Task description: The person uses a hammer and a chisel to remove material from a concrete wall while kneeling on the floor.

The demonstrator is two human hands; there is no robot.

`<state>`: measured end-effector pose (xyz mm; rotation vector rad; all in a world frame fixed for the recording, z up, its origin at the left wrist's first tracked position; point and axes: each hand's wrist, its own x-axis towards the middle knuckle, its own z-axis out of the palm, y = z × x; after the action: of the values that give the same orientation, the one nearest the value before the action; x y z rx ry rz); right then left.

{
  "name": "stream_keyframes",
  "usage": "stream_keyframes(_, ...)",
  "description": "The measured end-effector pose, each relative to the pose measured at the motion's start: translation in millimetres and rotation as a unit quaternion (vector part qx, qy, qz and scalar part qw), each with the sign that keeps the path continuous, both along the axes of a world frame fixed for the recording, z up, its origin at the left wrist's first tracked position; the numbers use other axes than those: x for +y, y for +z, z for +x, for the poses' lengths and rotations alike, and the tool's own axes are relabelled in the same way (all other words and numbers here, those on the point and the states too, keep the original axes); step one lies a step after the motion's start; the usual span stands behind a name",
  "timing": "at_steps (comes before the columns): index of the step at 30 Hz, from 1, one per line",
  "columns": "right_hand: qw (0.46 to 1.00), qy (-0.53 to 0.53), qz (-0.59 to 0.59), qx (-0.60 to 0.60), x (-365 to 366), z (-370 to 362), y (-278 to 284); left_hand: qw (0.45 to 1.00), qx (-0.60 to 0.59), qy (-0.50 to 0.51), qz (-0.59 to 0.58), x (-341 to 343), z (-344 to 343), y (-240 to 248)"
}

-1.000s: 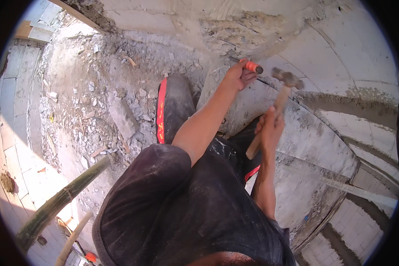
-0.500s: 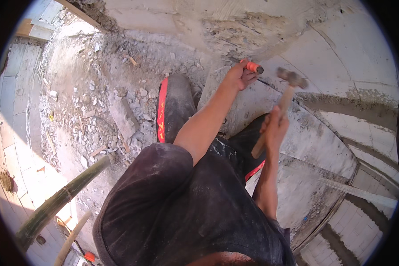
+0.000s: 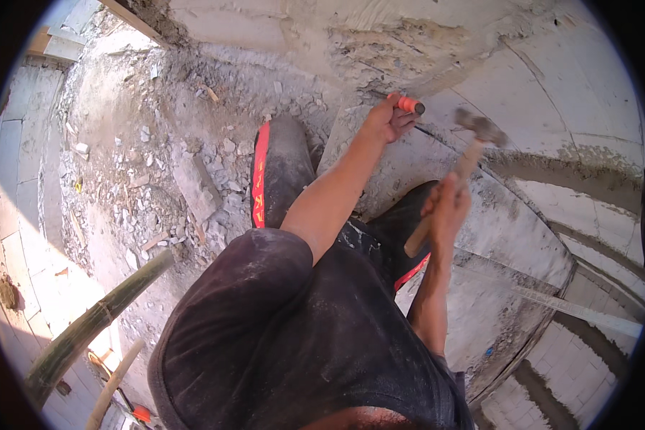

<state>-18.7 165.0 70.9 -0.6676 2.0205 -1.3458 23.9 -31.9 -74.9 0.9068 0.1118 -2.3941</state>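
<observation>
My left hand [image 3: 391,119] is closed round a chisel [image 3: 411,105] with an orange grip. Its steel end points away to the left, at the foot of the rough, broken wall [image 3: 408,46]; the very tip is hard to make out. In my right hand [image 3: 448,203] is a hammer [image 3: 469,158], gripped partway along its wooden handle. The hammer's blurred metal head is raised to the right of the chisel's struck end, with a gap between them. My legs are bent under me, in dark trousers with a red stripe.
Broken rubble [image 3: 150,172] and a longer chunk [image 3: 197,188] lie on the dusty floor to the left. A bamboo pole [image 3: 100,315] and a thinner wooden stick [image 3: 115,383] slant in at lower left. Blocks with mortar-filled gaps [image 3: 573,175] run along the right.
The hammer's head has swung slightly to the right, away from the chisel. My left hand and the chisel have stayed almost where they were.
</observation>
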Motion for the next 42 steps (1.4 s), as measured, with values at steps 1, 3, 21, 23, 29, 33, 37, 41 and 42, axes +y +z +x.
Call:
stream_keyframes(1, 0.998, -0.011, -0.069, 0.009, 1.2, 0.3, 12.9, 0.999, 0.028, 0.001, -0.017, -2.9, 1.3, -8.7)
stream_keyframes(3, 0.984, -0.052, -0.166, 0.026, -9.9, 6.5, 43.7, 0.998, 0.055, -0.007, -0.035, -2.1, 2.3, -15.6)
stream_keyframes(21, 0.976, -0.026, -0.111, 0.186, -0.7, -15.4, -71.1, 1.000, 0.020, -0.007, 0.012, 2.7, 0.3, -7.6)
stream_keyframes(23, 0.998, 0.013, -0.024, 0.060, -3.9, 8.6, -55.1, 0.999, 0.032, 0.006, -0.003, -4.5, 13.6, -24.6)
stream_keyframes(29, 0.993, -0.033, 0.024, -0.109, 55.6, 26.1, -47.9, 0.994, -0.109, -0.009, -0.006, 38.2, 106.0, -17.3)
stream_keyframes(33, 0.983, -0.081, 0.001, -0.166, 69.7, 29.0, -29.3, 0.978, -0.200, 0.056, 0.015, 58.2, 186.3, -22.9)
stream_keyframes(37, 0.975, -0.098, -0.035, -0.198, 74.6, 19.6, -27.4, 0.981, -0.183, -0.038, -0.046, 70.1, 169.2, 24.3)
stream_keyframes(41, 0.974, -0.099, -0.042, -0.201, 75.1, 21.0, -18.3, 0.981, -0.105, -0.126, -0.102, 73.1, 96.3, 51.1)
stream_keyframes(42, 0.973, -0.100, -0.048, -0.201, 76.6, 22.8, -15.0, 0.982, -0.101, -0.125, -0.102, 69.9, 77.7, 49.1)
